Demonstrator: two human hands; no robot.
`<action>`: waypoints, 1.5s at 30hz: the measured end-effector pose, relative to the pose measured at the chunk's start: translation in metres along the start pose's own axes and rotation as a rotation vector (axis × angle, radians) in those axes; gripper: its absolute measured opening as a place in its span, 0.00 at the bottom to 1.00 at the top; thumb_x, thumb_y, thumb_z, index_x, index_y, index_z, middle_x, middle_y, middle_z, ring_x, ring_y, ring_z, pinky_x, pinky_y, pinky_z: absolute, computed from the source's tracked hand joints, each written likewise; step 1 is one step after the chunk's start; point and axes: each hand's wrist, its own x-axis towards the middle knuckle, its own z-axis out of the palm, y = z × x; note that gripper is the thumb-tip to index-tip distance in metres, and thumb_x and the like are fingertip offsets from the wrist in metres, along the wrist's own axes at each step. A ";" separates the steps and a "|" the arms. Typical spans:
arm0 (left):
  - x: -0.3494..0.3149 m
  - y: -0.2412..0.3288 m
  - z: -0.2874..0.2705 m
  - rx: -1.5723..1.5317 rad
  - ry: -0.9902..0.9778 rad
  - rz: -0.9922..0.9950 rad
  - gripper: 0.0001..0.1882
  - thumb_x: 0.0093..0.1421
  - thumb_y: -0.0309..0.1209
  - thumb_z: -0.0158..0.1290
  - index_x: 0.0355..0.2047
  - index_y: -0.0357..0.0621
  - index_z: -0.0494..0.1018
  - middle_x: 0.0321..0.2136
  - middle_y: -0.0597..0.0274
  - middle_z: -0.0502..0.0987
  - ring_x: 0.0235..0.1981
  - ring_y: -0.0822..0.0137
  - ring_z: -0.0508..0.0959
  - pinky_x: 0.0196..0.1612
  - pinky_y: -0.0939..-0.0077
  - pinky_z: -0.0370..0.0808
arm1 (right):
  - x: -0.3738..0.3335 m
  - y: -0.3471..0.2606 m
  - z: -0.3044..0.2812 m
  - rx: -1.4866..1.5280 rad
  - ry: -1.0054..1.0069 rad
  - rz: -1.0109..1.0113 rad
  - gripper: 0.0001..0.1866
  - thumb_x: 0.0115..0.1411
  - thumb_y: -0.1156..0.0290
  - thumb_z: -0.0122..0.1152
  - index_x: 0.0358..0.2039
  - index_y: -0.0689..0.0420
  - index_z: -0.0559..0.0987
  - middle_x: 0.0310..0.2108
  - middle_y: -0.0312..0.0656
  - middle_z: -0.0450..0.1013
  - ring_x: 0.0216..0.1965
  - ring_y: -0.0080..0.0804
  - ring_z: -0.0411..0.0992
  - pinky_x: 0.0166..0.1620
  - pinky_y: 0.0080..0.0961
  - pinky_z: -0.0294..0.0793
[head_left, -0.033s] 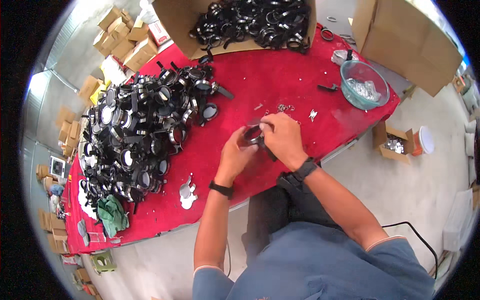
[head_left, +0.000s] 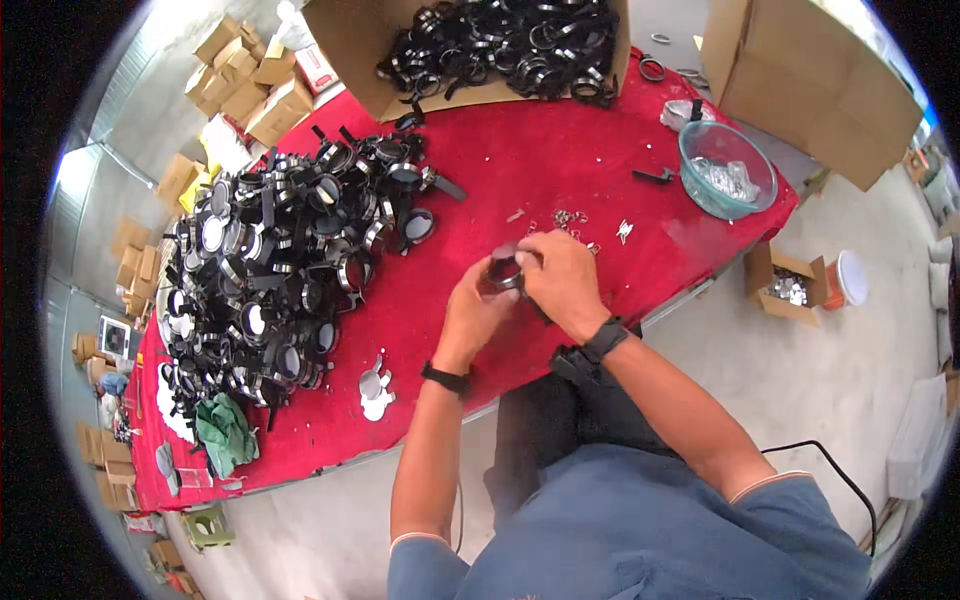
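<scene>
Left hand: the left hand (head_left: 475, 312) grips the near-left rim of a dark round piece (head_left: 503, 270), thumb along its lower side.
Right hand: the right hand (head_left: 562, 283) pinches the same piece from above and the right, fingertips on its far rim.
Round piece: between the two hands, off the table; watch-like and bright-edged, though blur and fingers hide the details, so I can't tell which part is being worked.
Change: very slight; both hands have shifted a touch, and a little more of the small metal bits (head_left: 568, 217) shows past the right hand. The piece stays in both grips, so the handling appears unfinished.
Just beyond the fingers: those bits, with slim pale pieces (head_left: 624, 231) to their right, on the red cloth (head_left: 490, 150).
Left of the hands: a large heap of watch-like pieces (head_left: 290, 265); nearer the person, silvery discs (head_left: 375, 396) and a green cloth (head_left: 226, 432).
Far side: a cardboard box (head_left: 345, 50) full of black banded pieces.
Far right: a teal bowl (head_left: 720, 208) holding clear items, a black strap (head_left: 652, 177) just beside it.
</scene>
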 end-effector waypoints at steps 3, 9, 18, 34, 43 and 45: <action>0.005 0.003 0.004 0.130 0.039 0.012 0.32 0.63 0.25 0.66 0.67 0.34 0.71 0.55 0.49 0.83 0.43 0.64 0.86 0.47 0.69 0.83 | -0.015 -0.001 0.009 -0.048 -0.055 0.030 0.09 0.61 0.69 0.68 0.39 0.59 0.88 0.34 0.51 0.81 0.38 0.55 0.80 0.45 0.47 0.80; -0.004 0.008 0.017 0.214 0.253 0.053 0.25 0.63 0.27 0.67 0.59 0.33 0.78 0.49 0.49 0.86 0.45 0.62 0.87 0.52 0.68 0.83 | -0.025 -0.005 0.002 -0.071 -0.050 0.003 0.08 0.61 0.71 0.68 0.38 0.59 0.88 0.34 0.51 0.80 0.38 0.53 0.81 0.44 0.46 0.80; -0.012 0.026 0.021 0.278 0.207 0.011 0.25 0.62 0.28 0.68 0.60 0.34 0.80 0.51 0.48 0.87 0.50 0.60 0.88 0.54 0.68 0.83 | -0.023 -0.002 -0.002 -0.101 -0.046 -0.013 0.07 0.61 0.71 0.67 0.37 0.59 0.88 0.34 0.50 0.80 0.38 0.53 0.81 0.43 0.46 0.80; -0.011 0.010 0.020 0.460 0.212 0.219 0.21 0.63 0.28 0.67 0.57 0.38 0.83 0.45 0.45 0.88 0.45 0.63 0.89 0.51 0.68 0.82 | -0.034 -0.010 -0.009 -0.243 -0.103 -0.164 0.05 0.62 0.74 0.63 0.35 0.61 0.84 0.36 0.49 0.75 0.41 0.52 0.77 0.43 0.47 0.78; -0.008 0.017 0.000 0.373 0.100 0.060 0.20 0.65 0.26 0.66 0.56 0.34 0.83 0.46 0.51 0.89 0.45 0.68 0.87 0.52 0.73 0.82 | -0.022 0.004 -0.007 0.066 -0.184 0.186 0.16 0.68 0.61 0.63 0.40 0.64 0.84 0.36 0.57 0.81 0.42 0.58 0.80 0.47 0.52 0.79; -0.009 0.011 -0.006 0.318 0.069 0.051 0.20 0.65 0.25 0.66 0.56 0.33 0.82 0.47 0.53 0.88 0.45 0.69 0.86 0.52 0.74 0.82 | -0.014 0.009 -0.005 0.144 -0.147 0.444 0.21 0.67 0.55 0.62 0.38 0.64 0.84 0.36 0.64 0.81 0.42 0.65 0.80 0.47 0.58 0.78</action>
